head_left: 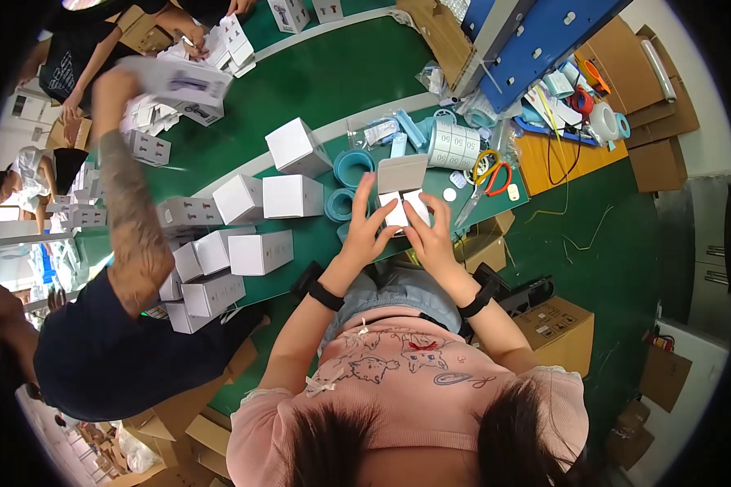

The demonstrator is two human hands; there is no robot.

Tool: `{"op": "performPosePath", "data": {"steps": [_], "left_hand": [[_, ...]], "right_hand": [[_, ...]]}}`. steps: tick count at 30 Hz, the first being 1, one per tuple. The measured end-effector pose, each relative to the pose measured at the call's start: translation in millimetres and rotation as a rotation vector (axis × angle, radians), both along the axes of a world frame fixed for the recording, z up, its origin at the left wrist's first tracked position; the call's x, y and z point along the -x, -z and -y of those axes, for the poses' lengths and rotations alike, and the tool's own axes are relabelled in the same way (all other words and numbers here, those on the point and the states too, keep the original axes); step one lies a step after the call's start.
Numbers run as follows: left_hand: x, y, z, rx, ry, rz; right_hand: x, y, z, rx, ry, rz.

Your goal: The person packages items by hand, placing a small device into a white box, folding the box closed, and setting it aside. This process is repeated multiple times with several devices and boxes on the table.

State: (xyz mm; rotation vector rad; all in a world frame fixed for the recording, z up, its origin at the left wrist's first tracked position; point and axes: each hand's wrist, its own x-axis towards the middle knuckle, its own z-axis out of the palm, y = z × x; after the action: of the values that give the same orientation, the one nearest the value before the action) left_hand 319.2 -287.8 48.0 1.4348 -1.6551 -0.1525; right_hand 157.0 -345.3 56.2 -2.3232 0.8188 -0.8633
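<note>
A small white carton box point(403, 174) with its lid raised is between my hands at the table's edge. My left hand point(362, 234) grips its left side, thumb near the front and index finger stretched up along the side. With my right hand point(432, 237) I hold the right side, and a fingertip presses on the white flaps at the opening. What lies inside the box cannot be made out. Just left of it stand two teal tape rolls point(353, 168), one nearer me than the other. A roll of white labels point(453, 146) is right behind the box.
Several closed white boxes point(292, 196) stand left on the green table point(333, 89). Scissors point(481, 180) with yellow and red handles lie to the right. A co-worker's tattooed arm point(130, 203) reaches over a box at left. A blue metal post point(536, 49) rises behind.
</note>
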Motion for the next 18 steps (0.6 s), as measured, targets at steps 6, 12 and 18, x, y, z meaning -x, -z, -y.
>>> {"op": "performPosePath", "data": {"steps": [6,12,18], "left_hand": [[7,6,-1,0.056,0.037,-0.322],[5,0,-1,0.161,0.121,-0.329],[16,4,15,0.16,0.069,-0.431]], "right_hand": [[-3,4,-2,-0.272,0.036,0.222],[13,-5,10,-0.237,-0.084,0.168],[22,10,8,-0.305,-0.108,0.088]]}}
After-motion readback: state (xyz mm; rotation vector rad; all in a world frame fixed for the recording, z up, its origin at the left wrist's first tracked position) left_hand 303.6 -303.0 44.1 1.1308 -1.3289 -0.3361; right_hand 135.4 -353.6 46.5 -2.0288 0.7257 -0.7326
